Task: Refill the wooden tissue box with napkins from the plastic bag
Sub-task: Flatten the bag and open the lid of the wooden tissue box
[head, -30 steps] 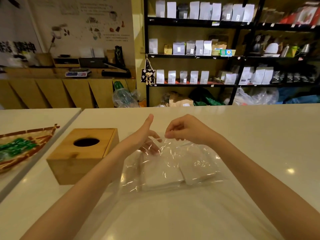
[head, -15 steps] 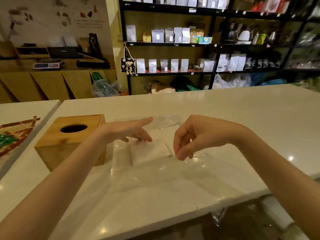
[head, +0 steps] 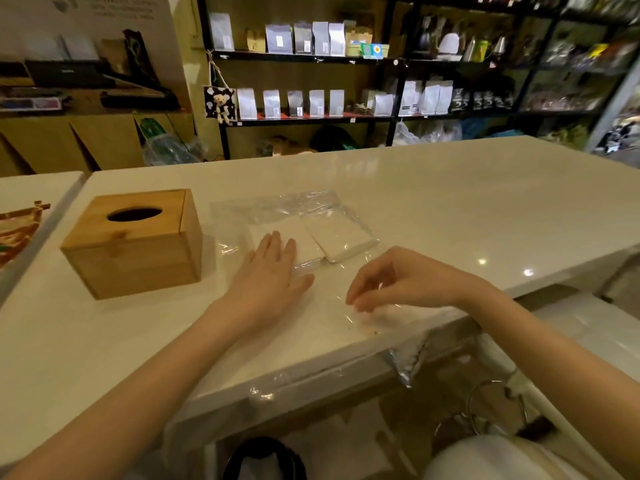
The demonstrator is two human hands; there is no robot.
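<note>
A wooden tissue box (head: 135,242) with an oval slot in its lid stands on the white counter at the left. To its right lies a clear plastic bag (head: 304,209) holding two stacks of white napkins (head: 337,239). My left hand (head: 268,275) lies flat, palm down, on the bag and the near edge of the left stack. Close to the counter's front edge, my right hand (head: 391,282) is curled with its fingertips pinching the bag's plastic. A length of the bag hangs over that front edge.
The white counter (head: 450,202) stretches far to the right. A second counter at the left carries a woven tray (head: 19,230). Dark shelves (head: 346,60) of packets stand behind. Below the front edge are a metal ring rack (head: 495,407) and a dark bin (head: 263,459).
The view has tilted down and back. My left hand went from hovering to pressing flat on the bag. My right hand moved nearer the front edge, drawing the plastic with it.
</note>
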